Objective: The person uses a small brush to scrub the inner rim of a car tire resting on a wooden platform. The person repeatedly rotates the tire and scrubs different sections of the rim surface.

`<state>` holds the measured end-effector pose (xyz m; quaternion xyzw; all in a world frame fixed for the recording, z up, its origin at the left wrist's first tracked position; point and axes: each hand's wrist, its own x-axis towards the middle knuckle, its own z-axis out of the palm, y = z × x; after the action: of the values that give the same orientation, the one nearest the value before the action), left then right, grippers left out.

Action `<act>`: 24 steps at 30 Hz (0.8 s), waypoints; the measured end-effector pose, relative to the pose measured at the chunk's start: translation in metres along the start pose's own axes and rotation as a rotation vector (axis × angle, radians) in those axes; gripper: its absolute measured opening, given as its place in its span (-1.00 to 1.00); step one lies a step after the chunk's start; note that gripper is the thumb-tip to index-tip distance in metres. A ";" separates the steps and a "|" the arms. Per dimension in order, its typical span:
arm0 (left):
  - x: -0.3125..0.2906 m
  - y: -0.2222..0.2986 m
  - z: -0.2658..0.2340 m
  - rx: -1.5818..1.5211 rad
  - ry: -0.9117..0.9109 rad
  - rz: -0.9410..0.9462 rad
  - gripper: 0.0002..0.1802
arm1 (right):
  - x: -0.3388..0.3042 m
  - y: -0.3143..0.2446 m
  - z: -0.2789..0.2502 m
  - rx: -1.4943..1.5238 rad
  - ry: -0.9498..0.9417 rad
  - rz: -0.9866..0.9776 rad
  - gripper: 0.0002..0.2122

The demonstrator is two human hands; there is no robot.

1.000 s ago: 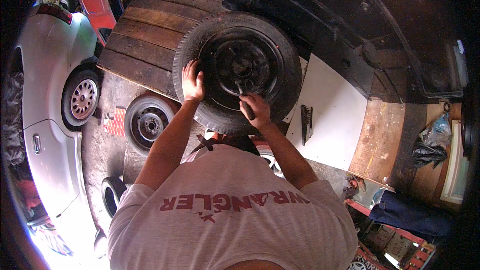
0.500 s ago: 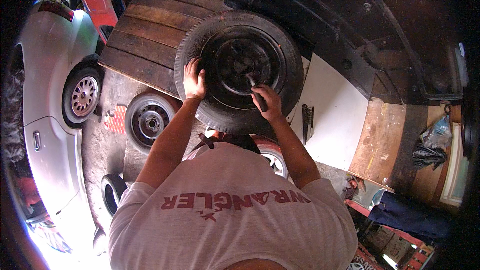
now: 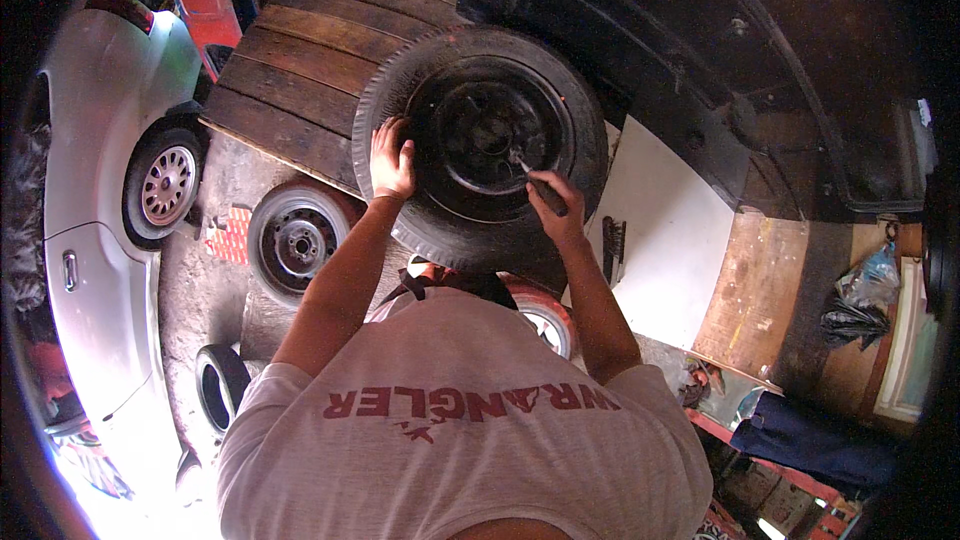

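A large black tyre (image 3: 392, 90) on a dark steel wheel rim (image 3: 465, 195) lies flat in front of me, its hub facing up. My left hand (image 3: 393, 162) rests on the tyre's left sidewall near the rim, its fingers stretched out and holding nothing. On the right side of the wheel, my right hand (image 3: 560, 208) is closed round a dark-handled tool (image 3: 546, 196). A thin metal shaft runs from that handle toward the hub area. Its tip is at or just above the dark wheel centre; contact and the tip's exact shape are unclear.
Wooden planks (image 3: 300, 65) and a white panel (image 3: 670, 240) flank the wheel. A dark brush-like object (image 3: 613, 245) lies on the panel. Left stand a silver car (image 3: 100, 190), another wheel (image 3: 297, 245) and a loose tyre (image 3: 222, 387). A black panel (image 3: 640, 30) looms upper right.
My right hand and the tool have shifted right and slightly down, the tip moving right across the wheel centre. My left hand stays on the sidewall.
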<state>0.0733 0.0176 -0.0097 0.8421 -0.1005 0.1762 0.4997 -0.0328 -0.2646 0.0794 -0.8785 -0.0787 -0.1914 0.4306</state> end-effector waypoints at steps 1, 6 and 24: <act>0.000 0.000 0.001 -0.001 -0.002 -0.001 -0.48 | 0.000 0.003 0.001 0.023 -0.004 0.033 -0.81; 0.000 0.000 0.001 0.004 -0.010 -0.004 -0.48 | -0.008 -0.006 0.033 0.062 -0.080 0.051 -0.80; 0.000 -0.003 0.002 0.013 0.011 0.012 -0.48 | -0.018 -0.013 0.036 0.087 -0.106 0.265 -0.86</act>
<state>0.0746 0.0171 -0.0127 0.8436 -0.1017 0.1848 0.4939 -0.0433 -0.2275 0.0617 -0.8706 0.0068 -0.0826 0.4850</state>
